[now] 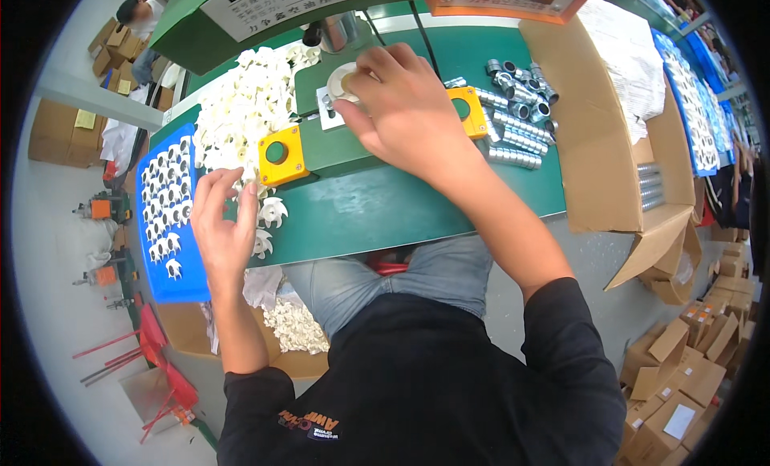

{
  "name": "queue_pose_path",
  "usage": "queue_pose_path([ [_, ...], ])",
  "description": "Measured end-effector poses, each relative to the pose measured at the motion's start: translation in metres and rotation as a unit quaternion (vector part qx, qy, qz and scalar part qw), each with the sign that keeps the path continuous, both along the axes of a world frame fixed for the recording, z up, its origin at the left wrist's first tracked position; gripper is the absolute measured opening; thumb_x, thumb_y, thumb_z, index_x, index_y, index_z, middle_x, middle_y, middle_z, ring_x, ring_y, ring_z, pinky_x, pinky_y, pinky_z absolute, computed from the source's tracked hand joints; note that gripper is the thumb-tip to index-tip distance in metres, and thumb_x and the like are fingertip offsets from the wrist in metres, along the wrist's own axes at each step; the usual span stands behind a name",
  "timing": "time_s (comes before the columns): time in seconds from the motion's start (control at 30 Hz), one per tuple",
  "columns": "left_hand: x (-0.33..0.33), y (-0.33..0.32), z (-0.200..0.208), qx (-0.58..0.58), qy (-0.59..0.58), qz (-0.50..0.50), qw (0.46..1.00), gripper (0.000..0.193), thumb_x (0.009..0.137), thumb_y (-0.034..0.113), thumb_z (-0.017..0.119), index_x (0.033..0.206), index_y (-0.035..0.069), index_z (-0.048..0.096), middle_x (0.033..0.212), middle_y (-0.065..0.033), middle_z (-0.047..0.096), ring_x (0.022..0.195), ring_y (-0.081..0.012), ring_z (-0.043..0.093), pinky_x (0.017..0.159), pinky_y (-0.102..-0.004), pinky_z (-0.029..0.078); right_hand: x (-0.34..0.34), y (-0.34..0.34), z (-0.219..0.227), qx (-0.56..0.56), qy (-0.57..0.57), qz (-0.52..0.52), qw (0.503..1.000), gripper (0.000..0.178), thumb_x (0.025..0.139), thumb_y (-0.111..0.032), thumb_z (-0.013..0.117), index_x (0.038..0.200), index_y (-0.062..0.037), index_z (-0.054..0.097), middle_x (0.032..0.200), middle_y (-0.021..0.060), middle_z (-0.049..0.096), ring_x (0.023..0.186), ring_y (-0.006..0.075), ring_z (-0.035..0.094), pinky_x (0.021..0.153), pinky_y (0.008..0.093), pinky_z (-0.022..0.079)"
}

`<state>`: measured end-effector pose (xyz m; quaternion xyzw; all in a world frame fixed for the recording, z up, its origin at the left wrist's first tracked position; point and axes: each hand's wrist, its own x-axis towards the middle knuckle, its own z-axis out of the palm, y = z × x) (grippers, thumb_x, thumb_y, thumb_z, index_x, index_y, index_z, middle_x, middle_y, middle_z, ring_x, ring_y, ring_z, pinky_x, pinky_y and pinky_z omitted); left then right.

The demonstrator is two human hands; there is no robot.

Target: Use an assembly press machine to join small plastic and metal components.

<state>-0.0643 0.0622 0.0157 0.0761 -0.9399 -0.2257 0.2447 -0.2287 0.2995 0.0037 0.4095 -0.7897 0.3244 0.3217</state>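
Note:
My right hand (413, 113) reaches under the green press, its fingers and thumb curled around a white round plastic part (338, 79) on the small metal plate (327, 111). The fingers hide much of that part. On the left, my left hand (222, 225) is held with thumb and fingers apart, beside the pile of white plastic parts (245, 105); I see nothing held in it. Two loose white bladed wheels (273, 212) lie by its thumb. A blue tray (172, 286) with rows of white bladed wheels with dark centres stands left of this hand.
Yellow boxes with green buttons flank the fixture, one left (282, 156), one right (473, 113). Shiny metal sleeves (521, 129) lie right on the green table (369, 217). Beyond them stands an open cardboard box (589, 145). The press head (192, 33) overhangs the fixture.

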Motion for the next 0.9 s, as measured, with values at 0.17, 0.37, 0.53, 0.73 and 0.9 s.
queue_pose_path([
  [0.17,-0.011,0.014,-0.001,0.008,0.016,-0.040,0.999,0.025,0.091,0.005,0.076,0.114,0.000,0.073,0.111,-0.0133,0.069,0.088,-0.0238,0.067,0.079,-0.0345,0.055,-0.013,-0.006,0.004,0.056,-0.012,-0.014,0.998,0.022,0.090,-0.027,0.076,0.090,-0.0050,0.072,0.099,0.0103,0.065,0.097,0.0321,0.061,0.087,0.0415,0.053],
  [0.37,-0.019,0.025,0.008,0.040,0.041,-0.063,0.996,0.026,0.087,0.002,0.077,0.113,-0.001,0.074,0.110,-0.0128,0.069,0.086,-0.0225,0.065,0.079,-0.0344,0.054,-0.020,-0.003,0.008,0.093,-0.040,0.014,0.995,0.022,0.090,-0.026,0.070,0.096,-0.0059,0.076,0.099,0.0090,0.069,0.103,0.0319,0.064,0.088,0.0447,0.054],
  [0.53,-0.024,0.028,0.003,0.054,0.050,-0.088,0.993,0.024,0.089,0.003,0.076,0.113,0.000,0.073,0.113,-0.0125,0.069,0.089,-0.0226,0.065,0.079,-0.0332,0.053,-0.013,0.005,0.015,0.121,-0.052,-0.003,0.991,0.019,0.089,-0.024,0.072,0.096,-0.0077,0.078,0.099,0.0085,0.069,0.105,0.0326,0.063,0.091,0.0455,0.053],
  [0.73,-0.025,0.031,0.002,0.070,0.069,-0.096,0.991,0.024,0.087,0.000,0.077,0.111,-0.001,0.074,0.111,-0.0147,0.069,0.093,-0.0260,0.069,0.083,-0.0357,0.055,0.014,0.043,0.014,0.039,-0.044,-0.035,0.998,0.050,0.084,-0.024,0.078,0.127,-0.0023,0.064,0.124,0.0185,0.065,0.116,0.0387,0.061,0.097,0.0477,0.052],
  [0.9,-0.027,0.024,0.003,0.074,0.083,-0.109,0.988,0.024,0.088,0.000,0.076,0.111,-0.002,0.073,0.111,-0.0138,0.069,0.092,-0.0252,0.068,0.083,-0.0353,0.055,0.018,0.138,-0.016,-0.006,-0.114,-0.342,0.933,0.055,0.086,-0.015,0.079,0.133,0.0023,0.058,0.117,0.0215,0.066,0.107,0.0411,0.065,0.094,0.0489,0.053],
])
